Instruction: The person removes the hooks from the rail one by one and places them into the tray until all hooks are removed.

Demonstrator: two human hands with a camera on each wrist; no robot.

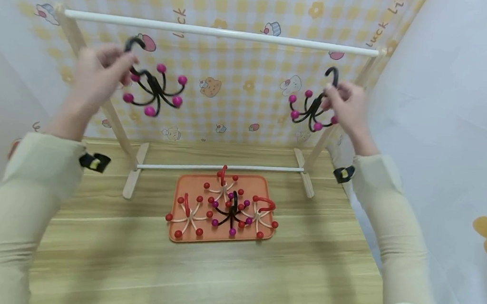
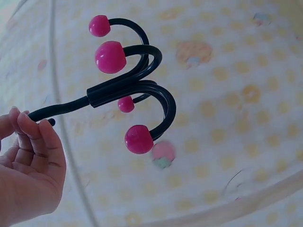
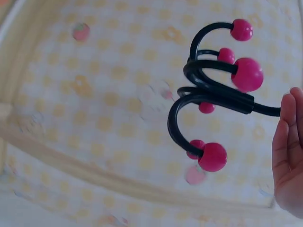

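My left hand (image 1: 104, 72) pinches the stem of a black multi-arm hook hanger (image 1: 155, 88) with pink ball tips. Its hooked top sticks up above the fingers, just below the left part of the white rail (image 1: 218, 32). On the other side, my right hand (image 1: 347, 103) pinches a matching black hanger (image 1: 314, 107) near its hook, below the rail's right part. In the left wrist view the pink-tipped arms (image 2: 137, 90) fan out beyond the fingers. The right wrist view shows the other hanger's arms (image 3: 203, 90), with part of the hand cut off by the frame.
Wooden uprights (image 1: 118, 128) and a lower white bar (image 1: 220, 168) complete the rack on the wooden table (image 1: 216, 278). An orange tray (image 1: 206, 237) in front holds another black hanger (image 1: 232, 212) and several cream ones with red hooks and balls. A checked cloth (image 1: 242, 61) hangs behind.
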